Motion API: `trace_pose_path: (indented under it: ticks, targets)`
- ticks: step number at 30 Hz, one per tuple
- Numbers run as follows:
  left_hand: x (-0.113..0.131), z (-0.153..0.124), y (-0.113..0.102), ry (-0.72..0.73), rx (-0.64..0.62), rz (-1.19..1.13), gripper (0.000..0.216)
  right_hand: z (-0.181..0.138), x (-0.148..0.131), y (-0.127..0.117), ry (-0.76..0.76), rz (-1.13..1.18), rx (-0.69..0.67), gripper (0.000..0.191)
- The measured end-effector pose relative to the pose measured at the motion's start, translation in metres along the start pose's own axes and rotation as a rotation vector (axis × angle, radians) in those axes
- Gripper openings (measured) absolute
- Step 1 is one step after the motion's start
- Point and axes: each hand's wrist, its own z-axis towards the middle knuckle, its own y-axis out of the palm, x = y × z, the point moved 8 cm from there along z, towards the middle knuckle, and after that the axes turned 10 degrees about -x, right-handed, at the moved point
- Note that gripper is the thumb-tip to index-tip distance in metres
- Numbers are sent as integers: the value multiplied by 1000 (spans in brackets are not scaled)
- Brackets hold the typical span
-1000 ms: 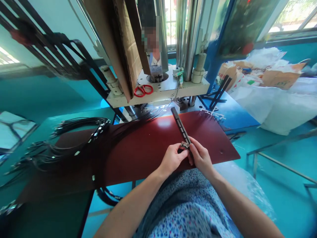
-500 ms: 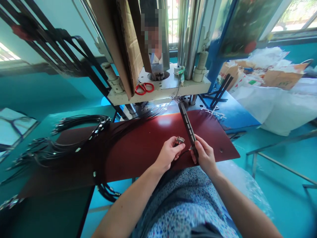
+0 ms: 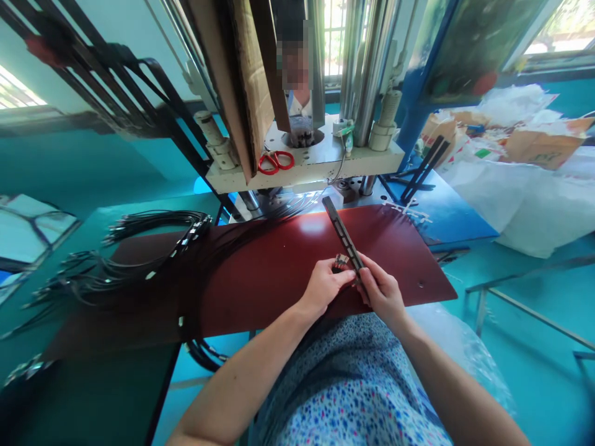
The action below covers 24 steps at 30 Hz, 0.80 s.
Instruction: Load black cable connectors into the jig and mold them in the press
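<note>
My right hand [image 3: 382, 290] is closed round the near end of a long dark slotted bar [image 3: 341, 232], which points up and away over the red-brown board [image 3: 260, 272]. Light rectangular pieces show in a row along the bar. In my left hand [image 3: 324, 286] is a small bunch of metal-ended cable connectors [image 3: 341, 262], pinched between thumb and fingers. The left fingertips meet the bar's side near my right thumb. What exactly they touch there is hidden.
Bundles of black cables [image 3: 186, 238] lie on the left. Behind the board stands a press [image 3: 316, 164] with red-handled scissors [image 3: 276, 162] on its ledge. A blue side table [image 3: 460, 214] and white sacks [image 3: 525, 198] are at right. A metal rail [image 3: 534, 282] crosses the right side.
My left hand has moved right, up to the bar, bringing the connectors beside it. The bar's far end has swung left. The whole view has shifted slightly.
</note>
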Motion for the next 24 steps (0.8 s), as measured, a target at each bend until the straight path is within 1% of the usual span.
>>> trace_pose_path:
  ticks: [3,4,7,9,13,16,21,24]
  targets:
    - [2,-1,0,5,-37,20,24,1,1,-1,23,55,21,47]
    - [4,-2,-2,16,-29,15,26,2,2,-2,36,96,37,47]
    - [7,-2,-18,35,95,-28,26,2,3,-8,58,190,94,49]
    - [5,-1,-24,17,137,-31,25,2,2,-10,64,212,105,50]
    - [4,3,-16,-14,45,39,24,2,1,-6,81,209,53,51]
    - [7,3,-9,-35,-3,6,24,1,0,-4,96,202,18,52]
    - [12,1,-6,-89,-8,-71,19,1,3,-4,121,174,-14,54]
    - [9,3,-6,-103,-21,-74,18,3,1,-2,99,130,-51,53]
